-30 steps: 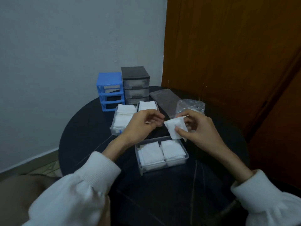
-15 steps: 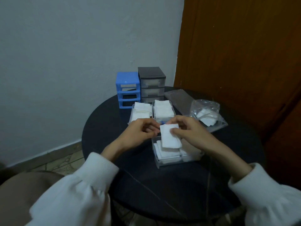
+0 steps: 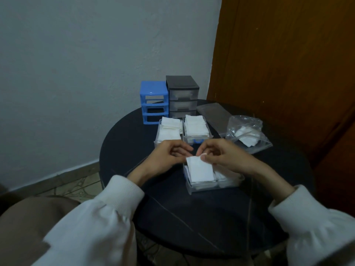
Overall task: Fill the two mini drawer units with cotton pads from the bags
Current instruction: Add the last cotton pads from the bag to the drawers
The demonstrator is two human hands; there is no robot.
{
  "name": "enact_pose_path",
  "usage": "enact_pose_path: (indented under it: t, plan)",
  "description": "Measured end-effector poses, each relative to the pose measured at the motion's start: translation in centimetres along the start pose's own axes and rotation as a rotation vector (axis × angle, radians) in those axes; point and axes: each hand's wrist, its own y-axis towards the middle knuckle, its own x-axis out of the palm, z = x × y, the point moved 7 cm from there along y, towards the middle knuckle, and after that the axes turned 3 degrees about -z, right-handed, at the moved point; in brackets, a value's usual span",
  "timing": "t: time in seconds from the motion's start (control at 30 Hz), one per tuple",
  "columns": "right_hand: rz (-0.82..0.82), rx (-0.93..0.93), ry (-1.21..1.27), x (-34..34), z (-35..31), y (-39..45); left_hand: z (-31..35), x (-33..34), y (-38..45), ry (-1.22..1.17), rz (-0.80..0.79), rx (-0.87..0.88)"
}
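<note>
My right hand [image 3: 226, 158] pinches the top edge of a white cotton pad [image 3: 200, 169], which hangs over the near clear drawer [image 3: 226, 186] holding stacked pads. The fingers of my left hand [image 3: 169, 158] are loosely curled just left of the pad's corner, and I see nothing in them. Two more pulled-out drawers, a left one [image 3: 158, 140] and a right one [image 3: 209, 136], sit behind, filled with pads. The blue drawer unit [image 3: 153, 102] shows open slots. The black drawer unit [image 3: 182, 95] stands beside it. A clear bag [image 3: 247, 133] with a few pads lies to the right.
Everything rests on a small round black table [image 3: 124, 150] against a pale wall. A flat grey plastic bag [image 3: 213, 114] lies behind the clear one. A brown wooden door [image 3: 288, 64] rises at the right. Tiled floor shows at the left, below the table edge.
My right hand has brought the pad down and to the left, from beside the bag to over the near drawer. My left hand stays close beside it. The view has shifted.
</note>
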Motion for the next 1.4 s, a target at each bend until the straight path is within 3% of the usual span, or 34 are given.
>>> enact_pose_path:
  t: [0.4, 0.7, 0.97, 1.07, 1.17, 1.27, 1.4]
  plan:
    - [0.199, -0.204, -0.343, -0.1, -1.5, -1.4, -0.2, 0.0, 0.1, -0.011, -0.006, 0.002]
    - [-0.136, -0.177, -0.725, 4.1, -0.1, -4.4, -0.3, -0.1, 0.1, 0.003, -0.012, -0.012]
    - [-0.131, -0.191, -0.699, 4.5, 0.7, -4.4, 0.3, 0.0, 0.2, 0.043, -0.034, -0.035]
    - [-0.060, -0.196, -0.453, 3.5, 0.4, -4.6, 0.7, 0.2, 0.3, 0.090, -0.063, -0.040]
    - [0.160, -0.217, -0.288, 0.7, 0.3, -5.2, 2.0, 0.2, 1.0, 0.128, -0.049, -0.009]
    - [0.409, -0.087, -0.396, -3.2, 1.3, -6.0, 4.1, 0.8, 2.4, 0.189, -0.028, 0.057]
    - [0.463, 0.163, -0.594, -5.8, 4.0, -6.4, 6.5, 3.1, 5.6, 0.363, -0.013, 0.143]
